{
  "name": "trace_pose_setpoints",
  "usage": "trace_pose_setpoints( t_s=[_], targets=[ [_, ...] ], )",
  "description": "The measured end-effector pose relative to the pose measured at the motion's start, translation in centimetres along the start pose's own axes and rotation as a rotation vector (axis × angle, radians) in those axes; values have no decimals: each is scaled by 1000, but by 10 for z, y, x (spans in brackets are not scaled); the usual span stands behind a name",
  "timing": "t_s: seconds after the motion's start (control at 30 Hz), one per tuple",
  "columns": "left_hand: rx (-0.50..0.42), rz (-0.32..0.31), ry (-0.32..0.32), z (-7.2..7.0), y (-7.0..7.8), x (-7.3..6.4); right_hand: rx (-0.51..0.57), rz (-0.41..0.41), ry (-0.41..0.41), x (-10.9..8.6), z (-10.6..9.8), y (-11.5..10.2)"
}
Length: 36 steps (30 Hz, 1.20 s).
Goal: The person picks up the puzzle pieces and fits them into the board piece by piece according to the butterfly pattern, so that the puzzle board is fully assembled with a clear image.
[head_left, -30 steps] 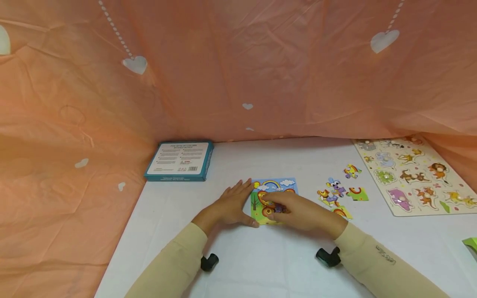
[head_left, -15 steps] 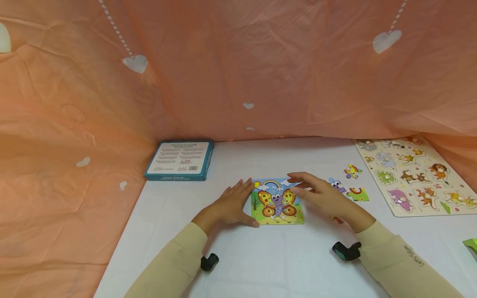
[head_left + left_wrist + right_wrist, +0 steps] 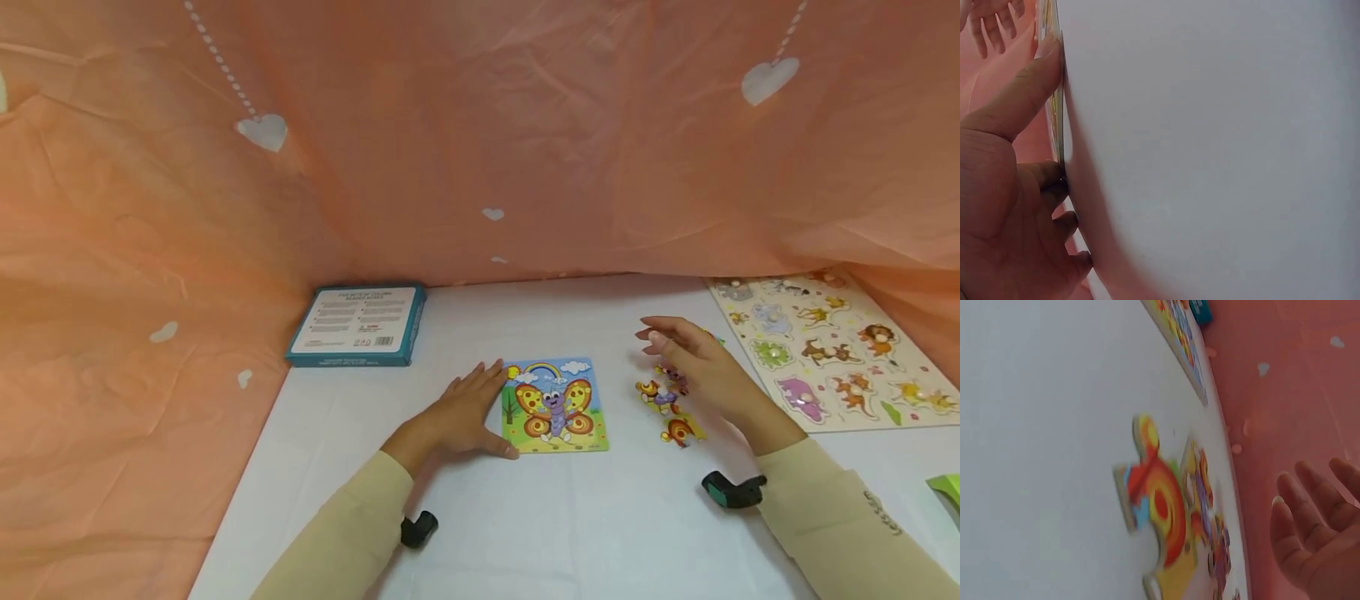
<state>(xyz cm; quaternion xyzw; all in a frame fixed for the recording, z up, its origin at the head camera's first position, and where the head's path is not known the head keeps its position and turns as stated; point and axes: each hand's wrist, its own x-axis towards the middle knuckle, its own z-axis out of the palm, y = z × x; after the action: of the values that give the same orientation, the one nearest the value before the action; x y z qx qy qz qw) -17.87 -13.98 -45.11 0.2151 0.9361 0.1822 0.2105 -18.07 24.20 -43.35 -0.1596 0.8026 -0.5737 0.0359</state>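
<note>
White cloth (image 3: 517, 525), apparently, underlies the butterfly puzzle (image 3: 556, 407), with orange drapes (image 3: 480, 133) behind.

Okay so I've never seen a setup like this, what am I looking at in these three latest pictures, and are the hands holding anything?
No machine is doing the work: these are a person's bare hands. The wide picture comes from a head camera looking forward and down; the two close ones come from cameras worn on each wrist.

On the white tabletop lies a butterfly picture board, with loose jigsaw pieces to its right. Beyond them is an animal puzzle board; a teal-edged box sits at the far left.

The left hand touches the butterfly board's left edge, fingers spread. The right hand hovers by the pieces, holding nothing visible.
</note>
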Motion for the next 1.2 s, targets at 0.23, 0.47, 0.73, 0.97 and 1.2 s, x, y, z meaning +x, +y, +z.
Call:
trace_pose_setpoints(
  t_s=[0.23, 0.47, 0.73, 0.97, 1.2],
  targets=[
    [0, 3, -4, -3, 3, -1, -29, 75, 98, -2, -26, 9],
    [6, 1, -2, -2, 4, -1, -49, 138, 201, 1, -45, 17],
    [8, 0, -2, -1, 3, -1, -114, 368, 121, 7, -52, 27],
    [15, 0, 1, -1, 3, -1, -344, 321, 52, 8, -53, 40],
    [16, -4, 4, -1, 2, -1, -524, 249, 66, 12, -50, 41]
  ],
)
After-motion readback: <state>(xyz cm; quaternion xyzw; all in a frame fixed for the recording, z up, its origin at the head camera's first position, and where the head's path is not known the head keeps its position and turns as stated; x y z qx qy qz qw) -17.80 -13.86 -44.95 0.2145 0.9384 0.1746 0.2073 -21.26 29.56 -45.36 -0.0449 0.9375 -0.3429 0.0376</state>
